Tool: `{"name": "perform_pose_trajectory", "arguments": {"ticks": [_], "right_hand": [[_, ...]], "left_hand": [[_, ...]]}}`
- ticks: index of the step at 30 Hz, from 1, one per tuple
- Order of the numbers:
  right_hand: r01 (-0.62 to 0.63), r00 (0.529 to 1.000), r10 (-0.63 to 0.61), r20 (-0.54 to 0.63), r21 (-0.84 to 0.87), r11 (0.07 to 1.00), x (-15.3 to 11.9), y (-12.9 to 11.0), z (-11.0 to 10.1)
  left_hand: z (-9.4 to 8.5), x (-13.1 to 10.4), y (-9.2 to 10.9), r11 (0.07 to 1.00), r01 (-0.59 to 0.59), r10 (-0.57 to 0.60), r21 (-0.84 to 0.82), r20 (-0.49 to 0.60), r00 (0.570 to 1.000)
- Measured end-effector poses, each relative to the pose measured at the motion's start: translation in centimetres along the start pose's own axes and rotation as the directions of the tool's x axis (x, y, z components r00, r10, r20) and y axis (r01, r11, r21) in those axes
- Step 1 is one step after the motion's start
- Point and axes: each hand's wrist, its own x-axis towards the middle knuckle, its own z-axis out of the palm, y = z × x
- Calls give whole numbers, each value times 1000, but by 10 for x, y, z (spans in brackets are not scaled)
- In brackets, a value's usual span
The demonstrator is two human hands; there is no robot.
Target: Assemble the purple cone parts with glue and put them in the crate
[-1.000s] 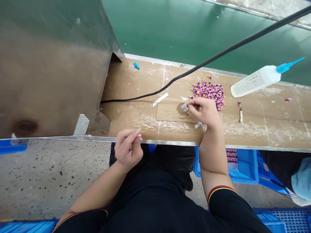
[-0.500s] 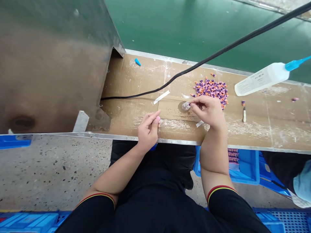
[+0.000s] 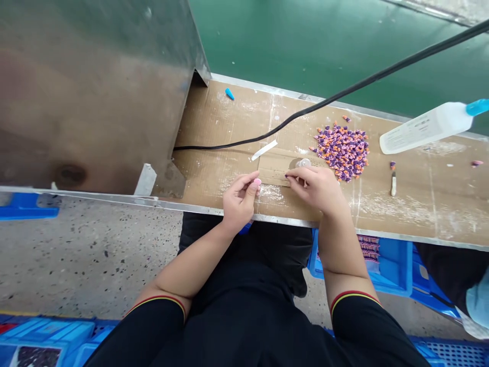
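Between thumb and fingers, my left hand [image 3: 240,200] pinches a small round pink piece [image 3: 257,182] above the front of the cardboard-covered bench. My right hand [image 3: 315,187] is closed on a tiny dark purple piece [image 3: 286,176] at its fingertips; its exact kind is too small to tell. Just behind the right hand stands a small clear cup [image 3: 303,163], partly covered by the fingers, on a flat cardboard strip [image 3: 272,168]. A heap of small purple, orange and pink pieces [image 3: 342,150] lies beyond the right hand.
A white squeeze bottle [image 3: 428,127] with a blue tip lies at the right. Nearer is a small knife-like tool [image 3: 394,183]. A black cable [image 3: 263,136] crosses the bench. A metal housing [image 3: 91,102] stands left, with a blue cap [image 3: 229,94] beside it. Blue crates [image 3: 393,260] sit below.
My right hand has moved from the clear cup toward my left hand, carrying the tiny purple piece. My left hand still pinches the pink piece. The whole view has shifted slightly.
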Motion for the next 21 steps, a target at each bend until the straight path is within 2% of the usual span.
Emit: {"name": "perform_pose_trajectory", "arguments": {"ticks": [3,5,8,10,12,14,17,21], "right_hand": [[-19,975,45,-216,118,993,-7,-13,-1],[-65,943,127,-307,206,976,-12,-25,9],[-136,875,318,-365,445,885,-18,-43,36],[-129,814,440,-380,620,774,-21,-54,57],[-112,759,523,-388,712,693,-23,-64,75],[-125,738,555,-383,732,670,-24,-73,88],[-140,738,556,-382,720,680,-24,-82,99],[-109,702,542,-463,681,724,-24,-87,104]], "left_hand": [[1,2,0,999,21,-21,-45,11,1000],[1,3,1,999,24,-22,-46,27,999],[0,4,2,999,31,-30,-23,41,999],[0,5,3,999,36,-35,-14,41,999],[-1,5,4,999,49,-49,-8,45,998],[-1,4,4,998,67,-67,6,52,996],[-1,4,5,996,83,-84,23,47,995],[0,4,7,987,158,-155,-33,89,984]]}}
